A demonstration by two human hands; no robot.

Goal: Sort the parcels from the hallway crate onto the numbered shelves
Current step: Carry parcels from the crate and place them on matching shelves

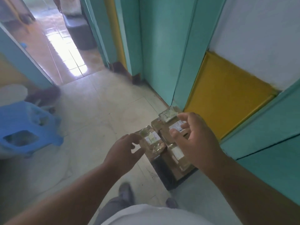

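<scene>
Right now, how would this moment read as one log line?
stage: reaching | left hand: open, beside taped parcel | right hand: open, over parcels in crate | nothing held

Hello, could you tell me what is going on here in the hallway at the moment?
A person stands in a hallway, both hands reaching down toward a pile of taped parcels on the floor by the teal wall. The left hand hovers, fingers loosely curled, beside a small plastic-wrapped parcel. The right hand is spread over a labelled cardboard parcel. Neither hand plainly grips anything yet. A blue plastic stool stands to the left. No numbered shelves are in view.
</scene>
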